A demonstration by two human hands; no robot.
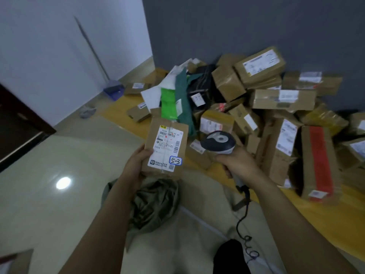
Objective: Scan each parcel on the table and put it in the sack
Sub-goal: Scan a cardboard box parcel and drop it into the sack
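My left hand (136, 161) grips a small brown cardboard parcel (156, 133) by its left edge, its white shipping label facing up with a blue "5-3" sticker. My right hand (240, 162) grips a grey handheld barcode scanner (218, 142) by its handle, just right of the parcel, head turned toward the label. Red dots of scanner light show on the label. Below the parcel lies the open mouth of an olive-green sack (154, 204) on the floor. A big pile of parcels (262, 107) covers the yellow table (324, 220) beyond.
The scanner's coiled black cable (249, 248) hangs down toward my lap. Green and white poly bags (169, 99) lie at the pile's left. A broom and purple dustpan (113, 90) lean on the white wall. A dark door (17, 123) stands at left.
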